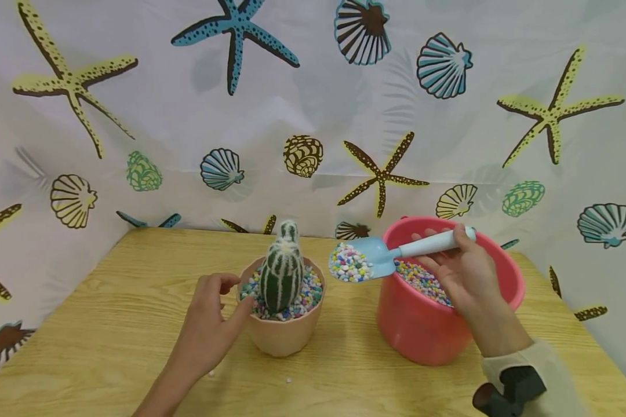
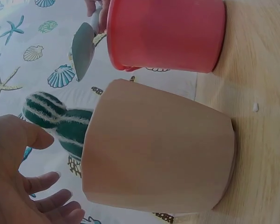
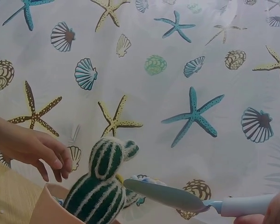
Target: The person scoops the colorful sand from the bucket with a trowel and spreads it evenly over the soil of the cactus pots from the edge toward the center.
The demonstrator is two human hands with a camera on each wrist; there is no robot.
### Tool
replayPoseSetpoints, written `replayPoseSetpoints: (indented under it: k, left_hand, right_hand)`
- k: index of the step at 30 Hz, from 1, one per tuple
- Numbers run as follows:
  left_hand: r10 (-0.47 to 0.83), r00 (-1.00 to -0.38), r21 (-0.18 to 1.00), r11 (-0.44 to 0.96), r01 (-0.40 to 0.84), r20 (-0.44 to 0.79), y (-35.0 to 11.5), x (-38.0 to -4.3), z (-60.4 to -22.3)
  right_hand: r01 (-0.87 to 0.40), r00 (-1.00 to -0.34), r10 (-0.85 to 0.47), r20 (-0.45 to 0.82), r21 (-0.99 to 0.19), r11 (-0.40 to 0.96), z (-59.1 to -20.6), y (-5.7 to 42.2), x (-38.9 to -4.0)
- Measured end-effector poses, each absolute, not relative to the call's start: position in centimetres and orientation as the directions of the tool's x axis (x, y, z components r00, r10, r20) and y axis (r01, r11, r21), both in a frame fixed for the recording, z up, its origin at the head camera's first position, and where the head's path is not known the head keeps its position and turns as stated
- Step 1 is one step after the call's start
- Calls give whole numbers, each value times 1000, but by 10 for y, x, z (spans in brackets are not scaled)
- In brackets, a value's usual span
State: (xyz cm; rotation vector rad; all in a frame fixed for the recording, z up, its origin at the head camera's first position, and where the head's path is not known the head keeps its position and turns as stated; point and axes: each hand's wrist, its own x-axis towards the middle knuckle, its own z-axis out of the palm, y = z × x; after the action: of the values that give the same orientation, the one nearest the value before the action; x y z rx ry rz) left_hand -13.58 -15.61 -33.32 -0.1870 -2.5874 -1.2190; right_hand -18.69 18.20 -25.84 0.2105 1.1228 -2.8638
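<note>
My right hand [image 1: 472, 272] grips the pale handle of a light blue toy shovel [image 1: 378, 255], whose scoop carries a heap of colorful pebbles [image 1: 348, 263]. The scoop hangs between a red bucket [image 1: 422, 324] and a peach flower pot [image 1: 284, 336], just past the bucket's left rim. Inside the pot stands a green cactus [image 1: 281, 278] with white fuzzy stripes, ringed by multicolored pebbles [image 1: 311, 289]. Beside the pot's left rim is my left hand [image 1: 208, 324], fingers relaxed and holding nothing. In the left wrist view its fingers [image 2: 46, 182] are apart from the cactus.
More colorful pebbles [image 1: 422, 281] lie inside the red bucket. A stray white pebble [image 1: 288, 380] rests on the wooden table [image 1: 109, 324] in front of the pot. Behind the table hangs a white cloth [image 1: 292, 104] printed with starfish and shells.
</note>
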Motion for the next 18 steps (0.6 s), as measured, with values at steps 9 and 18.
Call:
replayPoseSetpoints:
  k: [9,18]
  left_hand:
    - [120,-949,742,598,303,291,-171,-155,-339]
    - [253,-957,752,601,270,141,-184,-175,-348]
  right_hand:
    - [105,-987,5,-160,-668,-737,-258,174,-188]
    - [116,-985,9,-175,-692,-713,-257,164,-190]
